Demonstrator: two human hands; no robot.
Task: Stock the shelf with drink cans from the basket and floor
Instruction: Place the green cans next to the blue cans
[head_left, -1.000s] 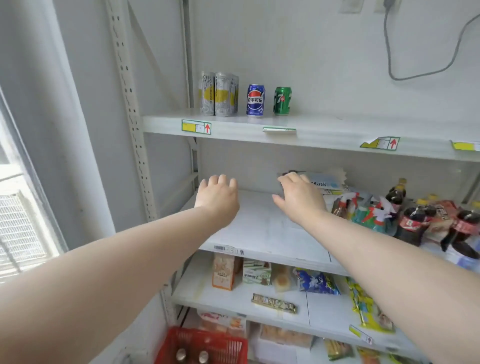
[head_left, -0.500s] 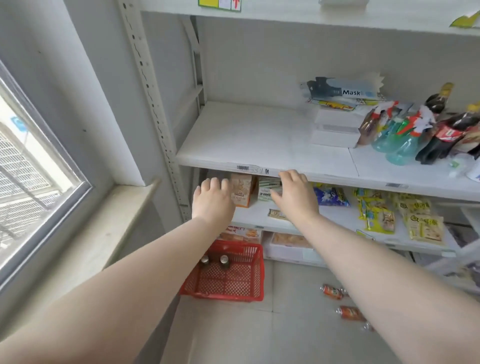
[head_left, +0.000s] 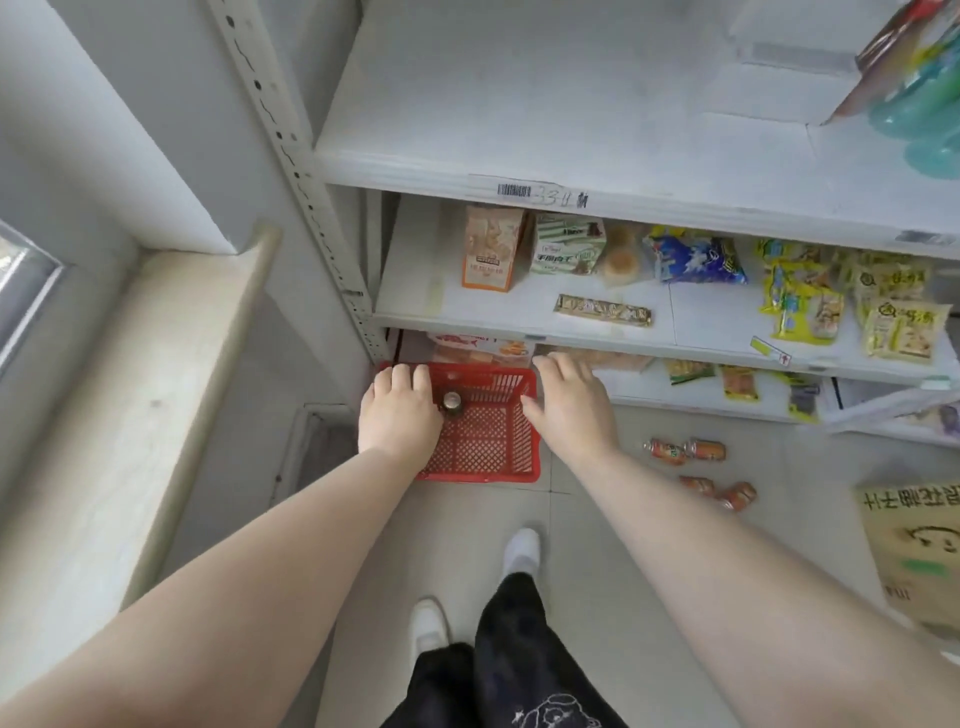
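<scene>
A red plastic basket (head_left: 485, 447) stands on the floor at the foot of the shelf unit. One dark can (head_left: 452, 402) with a metal top stands upright in its far left part. My left hand (head_left: 397, 410) hovers over the basket's left side, just beside that can, fingers apart and holding nothing. My right hand (head_left: 569, 405) is above the basket's right rim, also open. Several orange cans (head_left: 683, 451) lie on their sides on the floor to the right. The white shelf (head_left: 519, 104) above has bare room on its left.
A lower shelf (head_left: 415, 301) carries snack boxes and packets. Green spray bottles (head_left: 919, 98) stand at the upper right. A window sill (head_left: 156, 364) runs along the left. A brown paper bag (head_left: 914, 551) lies on the floor at right. My feet (head_left: 522, 553) stand behind the basket.
My view has tilted down from the upper shelves to the floor. Both hands have dropped from shelf height to just over the red basket, still holding nothing.
</scene>
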